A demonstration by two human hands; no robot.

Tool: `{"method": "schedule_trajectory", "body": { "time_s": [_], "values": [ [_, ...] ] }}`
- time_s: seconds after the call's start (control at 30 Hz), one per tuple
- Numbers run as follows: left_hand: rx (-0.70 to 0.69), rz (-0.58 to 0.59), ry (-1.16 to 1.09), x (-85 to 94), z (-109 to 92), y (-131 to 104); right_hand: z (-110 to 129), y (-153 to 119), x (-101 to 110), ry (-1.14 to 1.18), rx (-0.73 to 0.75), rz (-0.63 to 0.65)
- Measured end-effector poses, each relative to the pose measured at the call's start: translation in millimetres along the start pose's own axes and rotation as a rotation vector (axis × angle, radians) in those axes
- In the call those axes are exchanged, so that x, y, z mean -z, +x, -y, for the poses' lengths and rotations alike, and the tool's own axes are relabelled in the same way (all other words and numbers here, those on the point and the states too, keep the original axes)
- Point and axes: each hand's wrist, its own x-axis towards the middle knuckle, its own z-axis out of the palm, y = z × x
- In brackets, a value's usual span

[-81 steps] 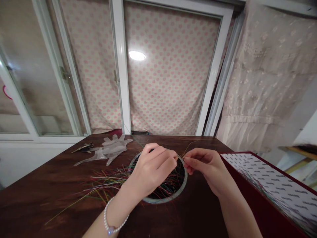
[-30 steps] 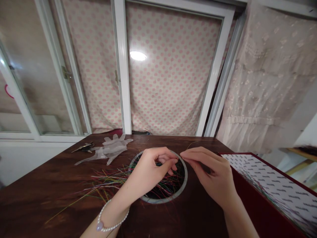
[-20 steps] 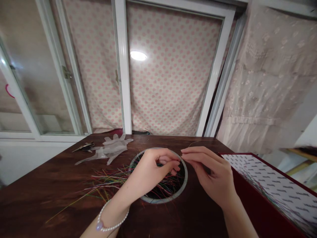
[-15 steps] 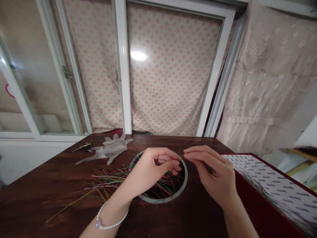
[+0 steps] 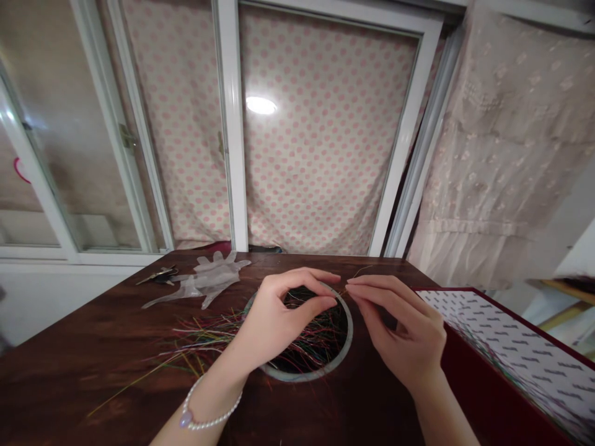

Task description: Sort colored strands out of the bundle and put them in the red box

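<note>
Above a round, pale-rimmed container (image 5: 349, 337), my left hand (image 5: 274, 319) brings its thumb and index fingertip together at a thin wire (image 5: 341, 293), another finger stretched out above them. Just to the right, my right hand (image 5: 409, 328) pinches the same fine wire between thumb and fingers; a thin yellowish end curves up behind its fingertips. Many thin coloured wires (image 5: 204, 334) lie in the container and stick out over its left rim. My left forearm hides part of them. A pearl bracelet (image 5: 211, 424) circles my left wrist.
On the dark wooden table (image 5: 69, 365), clear plastic gloves (image 5: 214, 279) lie at the back left beside a bunch of keys (image 5: 162, 275). A dark red box (image 5: 469, 371) with a white printed lining stands at right, holding more coloured wires (image 5: 515, 371). Sliding windows rise behind.
My left hand's fingers have uncurled, one now stretched out above the thumb and index finger. My right hand keeps its pinch and has shifted very slightly to the right.
</note>
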Motion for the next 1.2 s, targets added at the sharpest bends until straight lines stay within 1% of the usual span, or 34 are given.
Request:
{"method": "schedule_trajectory", "body": {
  "time_s": [0.1, 0.23, 0.4, 0.53, 0.6, 0.67, 0.73, 0.8, 1.0, 1.2],
  "values": [
    [0.054, 0.097, 0.023, -2.9, 0, -1, 1, -1, 0, 0.003, 0.038, -0.003],
    [0.122, 0.165, 0.027, -5.1, 2, -1, 0, -4, 0, 0.012, 0.112, 0.022],
    [0.191, 0.262, -0.080, -1.0, 7, 0, -2, -2, 1, 0.099, 0.177, 0.137],
    [0.231, 0.320, -0.059, 2.0, 8, -1, 0, 2, 3, 0.116, 0.180, 0.224],
    [0.232, 0.319, -0.013, 3.3, 6, -1, 1, 2, 5, 0.095, 0.178, 0.274],
    [0.196, 0.288, 0.066, 4.5, 4, 0, 0, 1, 7, 0.074, 0.183, 0.306],
    [0.151, 0.256, 0.142, 5.7, 1, 0, 0, 0, 8, 0.049, 0.186, 0.300],
    [0.132, 0.249, 0.180, 6.7, -1, 0, 0, 0, 8, 0.033, 0.177, 0.281],
    [0.165, 0.306, 0.141, 8.9, -4, -1, 2, 1, 6, 0.060, 0.072, 0.243],
    [0.196, 0.276, 0.079, 9.3, -5, 0, 2, 0, 7, 0.106, -0.012, 0.230]
  ]
}}
